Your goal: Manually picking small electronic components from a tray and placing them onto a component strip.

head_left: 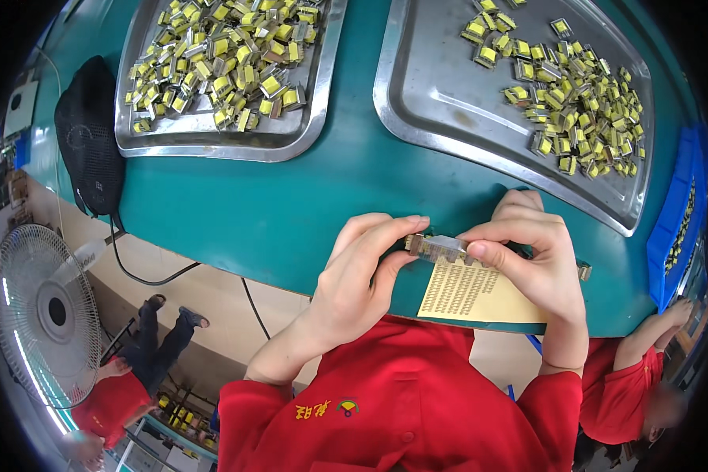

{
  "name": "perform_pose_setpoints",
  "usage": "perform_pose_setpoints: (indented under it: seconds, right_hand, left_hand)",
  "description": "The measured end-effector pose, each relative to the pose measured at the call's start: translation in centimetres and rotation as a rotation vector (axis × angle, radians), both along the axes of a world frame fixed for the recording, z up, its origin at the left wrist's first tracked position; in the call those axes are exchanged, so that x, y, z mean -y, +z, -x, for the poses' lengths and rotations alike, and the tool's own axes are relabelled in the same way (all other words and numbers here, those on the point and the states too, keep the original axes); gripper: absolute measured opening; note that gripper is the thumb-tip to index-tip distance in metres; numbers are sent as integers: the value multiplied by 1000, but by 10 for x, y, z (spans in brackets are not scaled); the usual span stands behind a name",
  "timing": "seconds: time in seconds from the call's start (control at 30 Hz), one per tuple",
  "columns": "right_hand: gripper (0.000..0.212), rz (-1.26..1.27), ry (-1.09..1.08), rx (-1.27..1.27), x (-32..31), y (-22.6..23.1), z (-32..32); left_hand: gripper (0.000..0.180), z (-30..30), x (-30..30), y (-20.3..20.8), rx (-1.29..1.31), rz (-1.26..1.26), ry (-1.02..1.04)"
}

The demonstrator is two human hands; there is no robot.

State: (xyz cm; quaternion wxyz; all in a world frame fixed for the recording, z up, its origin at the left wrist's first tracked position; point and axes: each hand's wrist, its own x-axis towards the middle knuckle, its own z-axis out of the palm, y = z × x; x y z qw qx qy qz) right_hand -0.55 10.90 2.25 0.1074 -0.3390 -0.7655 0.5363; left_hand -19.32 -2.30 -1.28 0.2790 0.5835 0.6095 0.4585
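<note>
My left hand [360, 271] and my right hand [527, 252] together pinch a short row of small grey components [440, 248], held level just above the green table's near edge. The left thumb and fingers clamp its left end, the right thumb and forefinger its right end. Under the right hand lies a tan sheet [472, 293] printed with rows of small marks. My red sleeves come in from the bottom.
Two steel trays hold several small yellow-and-grey parts: one at the back left [291, 141], one at the back right [417, 110]. A blue bin [669, 228] stands at the right edge. A black mesh bag [86, 134] and a fan [43, 311] are on the left. Other people in red are nearby.
</note>
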Motion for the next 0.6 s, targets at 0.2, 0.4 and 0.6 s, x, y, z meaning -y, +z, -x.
perform_pose_setpoints:
  seconds: [0.2, 0.4, 0.6]
  right_hand:
    - [14, 0, -8, 26, 2, -1, 1]
    - [14, -12, 2, 40, 2, -1, 2]
    - [15, -8, 0, 49, 1, -1, 3]
  left_hand:
    - [45, -1, 0, 0, 26, 13, 9]
    - [46, -1, 0, -2, 39, 10, 18]
    - [45, -1, 1, -3, 37, 3, 18]
